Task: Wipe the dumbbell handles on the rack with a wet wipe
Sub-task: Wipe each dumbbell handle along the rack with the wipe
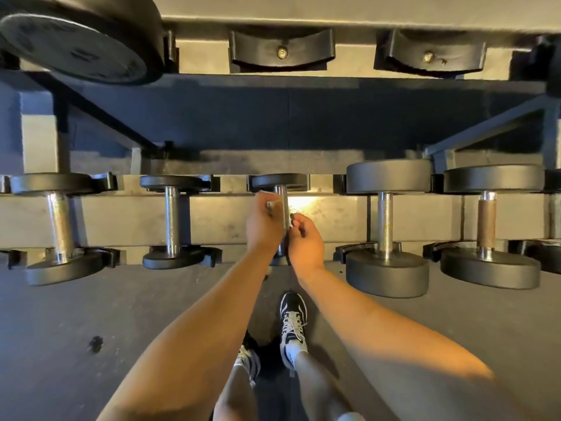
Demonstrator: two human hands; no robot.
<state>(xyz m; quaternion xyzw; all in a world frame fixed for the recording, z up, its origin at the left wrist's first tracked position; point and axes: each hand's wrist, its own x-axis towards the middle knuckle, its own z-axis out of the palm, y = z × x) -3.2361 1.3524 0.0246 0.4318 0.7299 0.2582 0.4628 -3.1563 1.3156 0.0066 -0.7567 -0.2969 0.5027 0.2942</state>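
Both bare forearms reach out over a black-and-white sneaker (293, 317) to the lower tier of the grey steel rack (334, 220). Left hand (262, 226) is clenched round a crumpled white wet wipe (271, 205), pressing it on the knurled chrome handle (281, 202) of the small black dumbbell (280, 180), third from left. Right hand (305, 241) is curled at the handle's right side, touching it; can't tell what it pinches.

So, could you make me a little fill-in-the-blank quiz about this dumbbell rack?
1. The left hand holds a wet wipe at the handle of the ___ dumbbell from the left on the lower shelf.
2. The upper shelf shows ___ empty cradles.
3. The grip of the fifth dumbbell is ___, not silver.
Missing words: third; two; brown.
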